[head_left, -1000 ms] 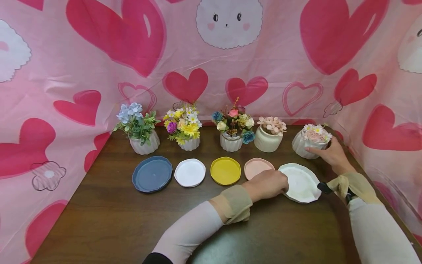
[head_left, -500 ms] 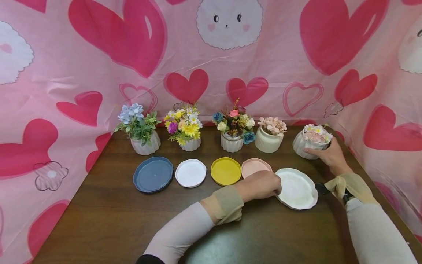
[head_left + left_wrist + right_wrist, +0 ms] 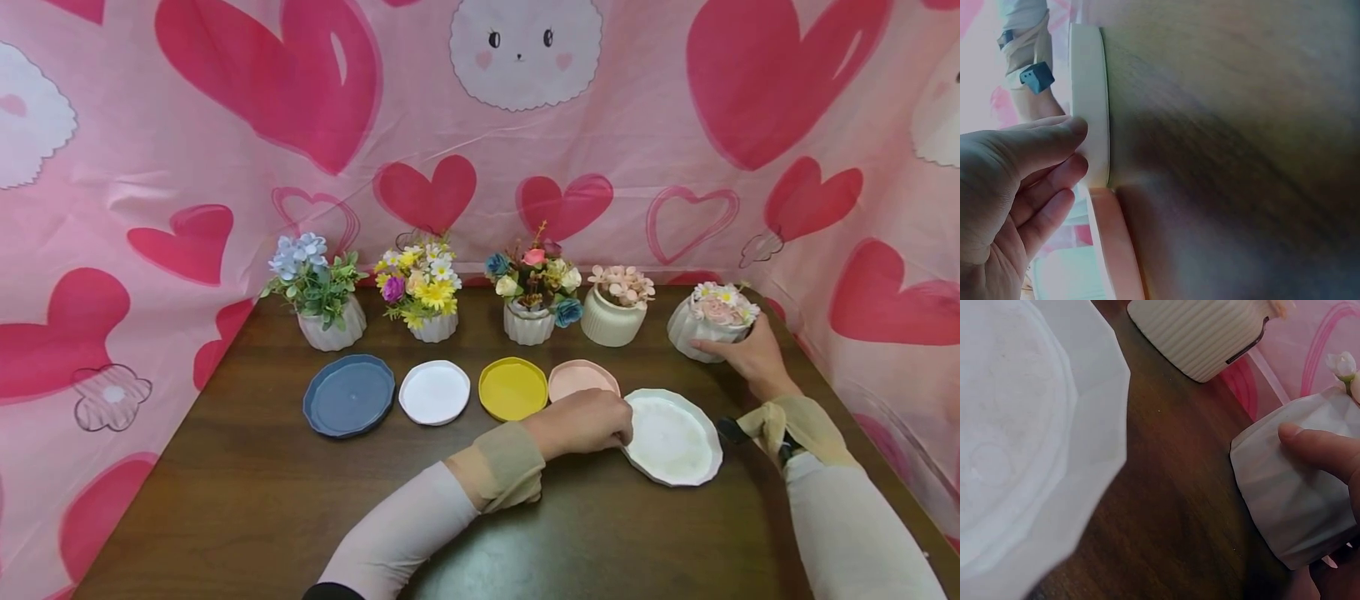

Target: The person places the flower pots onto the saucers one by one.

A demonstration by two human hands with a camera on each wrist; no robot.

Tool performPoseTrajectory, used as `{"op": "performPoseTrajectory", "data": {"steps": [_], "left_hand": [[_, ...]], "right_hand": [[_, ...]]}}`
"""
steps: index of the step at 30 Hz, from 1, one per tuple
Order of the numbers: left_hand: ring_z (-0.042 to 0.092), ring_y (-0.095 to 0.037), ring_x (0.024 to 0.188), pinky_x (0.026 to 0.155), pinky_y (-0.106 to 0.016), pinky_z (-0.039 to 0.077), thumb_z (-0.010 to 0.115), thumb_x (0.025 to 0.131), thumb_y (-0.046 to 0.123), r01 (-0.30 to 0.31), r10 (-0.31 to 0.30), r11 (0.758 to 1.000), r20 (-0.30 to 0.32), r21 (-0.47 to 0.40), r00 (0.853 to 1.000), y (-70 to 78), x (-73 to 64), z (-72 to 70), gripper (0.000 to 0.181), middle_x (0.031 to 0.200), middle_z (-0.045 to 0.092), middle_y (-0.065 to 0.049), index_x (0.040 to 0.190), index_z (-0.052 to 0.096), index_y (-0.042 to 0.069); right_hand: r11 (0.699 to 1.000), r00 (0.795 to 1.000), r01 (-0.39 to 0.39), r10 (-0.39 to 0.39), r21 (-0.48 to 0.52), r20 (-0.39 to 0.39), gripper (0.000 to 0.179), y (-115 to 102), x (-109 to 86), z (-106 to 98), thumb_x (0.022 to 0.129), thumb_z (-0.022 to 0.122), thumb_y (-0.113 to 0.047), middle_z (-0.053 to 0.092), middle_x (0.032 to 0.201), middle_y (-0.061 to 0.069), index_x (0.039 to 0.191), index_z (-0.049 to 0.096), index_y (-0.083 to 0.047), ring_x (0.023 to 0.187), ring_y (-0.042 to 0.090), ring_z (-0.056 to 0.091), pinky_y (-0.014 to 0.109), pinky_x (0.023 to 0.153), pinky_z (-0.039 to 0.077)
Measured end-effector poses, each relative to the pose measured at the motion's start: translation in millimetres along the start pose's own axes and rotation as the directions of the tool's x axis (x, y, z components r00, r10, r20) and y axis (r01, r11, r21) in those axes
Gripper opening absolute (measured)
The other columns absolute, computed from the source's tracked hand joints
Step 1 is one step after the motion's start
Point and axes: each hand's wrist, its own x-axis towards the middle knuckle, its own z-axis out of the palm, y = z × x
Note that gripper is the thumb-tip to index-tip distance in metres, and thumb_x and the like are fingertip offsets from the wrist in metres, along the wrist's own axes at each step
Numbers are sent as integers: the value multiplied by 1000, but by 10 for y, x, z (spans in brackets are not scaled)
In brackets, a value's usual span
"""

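At the right of the head view, my left hand pinches the left edge of a large white saucer lying on the table. The left wrist view shows thumb and fingertips at its pale rim, close to the side of a pink saucer. My right hand grips a white faceted flowerpot with pink and white flowers, its thumb across the near side. That pot stands behind the white saucer, apart from it; the fingers on its far side are hidden.
Left of the white saucer lie the yellow, small white and blue saucers. Behind them stand a ribbed cream pot and several white pots of flowers, such as the blue-flowered one. A pink heart-printed cloth hangs behind.
My left hand has drawn the large white saucer toward me and slightly left. The pink saucer has shifted a little left. My right hand stays on the flowerpot.
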Motion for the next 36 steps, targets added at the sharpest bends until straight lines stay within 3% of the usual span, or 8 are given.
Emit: {"op": "performPoseTrajectory", "data": {"steps": [8,36], "left_hand": [[61,1,86,81,-10,47,70,92,23,13,-13,1000,1,-27,1000,-13,-10,28,11,96,70,15,99,77,26],[59,0,86,78,-12,47,69,93,24,-14,15,1000,-30,26,999,-31,-6,15,10,95,66,12,98,77,26]], "right_hand": [[997,998,-50,51,-52,26,110,-15,-5,-22,80,81,-41,27,154,30,155,10,-1,137,47,29,62,117,21],[991,997,-80,79,-109,-18,110,-29,-36,-35,78,82,-42,31,157,28,155,16,-1,139,48,33,61,115,26]]}}
